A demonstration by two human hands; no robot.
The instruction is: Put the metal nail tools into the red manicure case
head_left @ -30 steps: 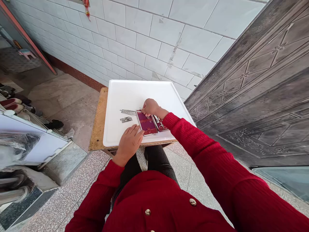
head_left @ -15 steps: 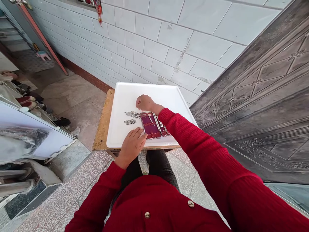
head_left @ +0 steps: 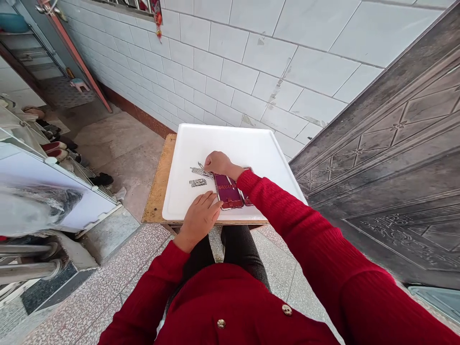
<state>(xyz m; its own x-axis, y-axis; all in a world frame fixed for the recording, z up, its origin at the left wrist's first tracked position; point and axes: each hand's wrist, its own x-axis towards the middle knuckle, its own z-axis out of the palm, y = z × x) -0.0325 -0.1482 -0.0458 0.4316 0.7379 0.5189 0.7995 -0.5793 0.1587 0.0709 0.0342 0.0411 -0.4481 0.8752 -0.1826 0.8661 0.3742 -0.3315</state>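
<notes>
An open manicure case (head_left: 230,197) with a purple lining and a row of red loops lies on the white board (head_left: 247,143). My left hand (head_left: 199,215) rests flat at the board's near edge, fingers stretched out, its thumb at the case's lower left corner. Over the case's far left corner is my right hand (head_left: 217,163), its fingers curled together; what they hold, if anything, is hidden. Just left of those fingers lie several slim metal manicure tools (head_left: 197,171). Nail clippers (head_left: 197,182) lie closer to me. My right sleeve covers part of the case's right half.
The board sits on a wooden table (head_left: 154,199) whose left edge shows. Behind it stands a tiled wall (head_left: 223,72), and a dark patterned metal door (head_left: 377,158) is on the right. A rack with shoes (head_left: 53,148) stands to the left.
My right hand has come down and nearer to the loose tools at the case's far left corner. My left hand stays by the case. The view has shifted slightly.
</notes>
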